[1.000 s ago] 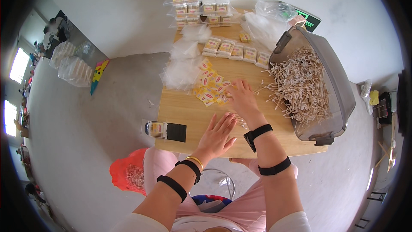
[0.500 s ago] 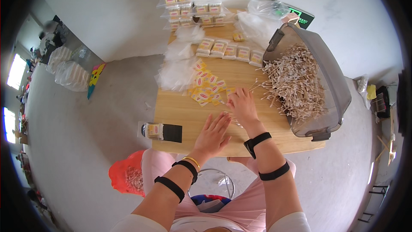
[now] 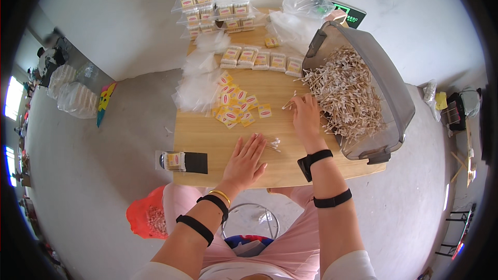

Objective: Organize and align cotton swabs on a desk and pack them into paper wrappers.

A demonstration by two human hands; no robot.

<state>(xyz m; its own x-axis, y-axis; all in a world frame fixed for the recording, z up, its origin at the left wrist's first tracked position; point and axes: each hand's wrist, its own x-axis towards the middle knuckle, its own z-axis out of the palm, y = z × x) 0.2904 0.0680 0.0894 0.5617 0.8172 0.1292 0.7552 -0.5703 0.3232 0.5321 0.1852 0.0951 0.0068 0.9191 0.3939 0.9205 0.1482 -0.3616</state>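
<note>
My left hand (image 3: pixel 246 159) lies flat on the table with its fingers stretched out. Its fingertips rest by one end of a small bunch of cotton swabs (image 3: pixel 272 142), partly covering it. At the left edge of the bin, my right hand (image 3: pixel 307 116) pinches a cotton swab or two (image 3: pixel 288 104) between thumb and fingers; the exact number is hidden. The tilted grey plastic bin (image 3: pixel 392 83) holds a big heap of loose cotton swabs (image 3: pixel 348 93) that spills toward the tabletop. Beyond my left hand are scattered small yellow-and-white printed cards (image 3: pixel 239 106).
Clear plastic bags (image 3: pixel 194 91) lie at the table's left edge. Packed swab bundles (image 3: pixel 261 60) form a row behind the cards, with stacked packs (image 3: pixel 194 0) at the back left. A swab pack on a black strip (image 3: pixel 196 163) sits front left. A red bag (image 3: pixel 147 212) is below.
My right hand has moved away from the bunch beside my left hand, up and right to the bin's edge. The bunch is now more exposed. The whole view has shifted slightly.
</note>
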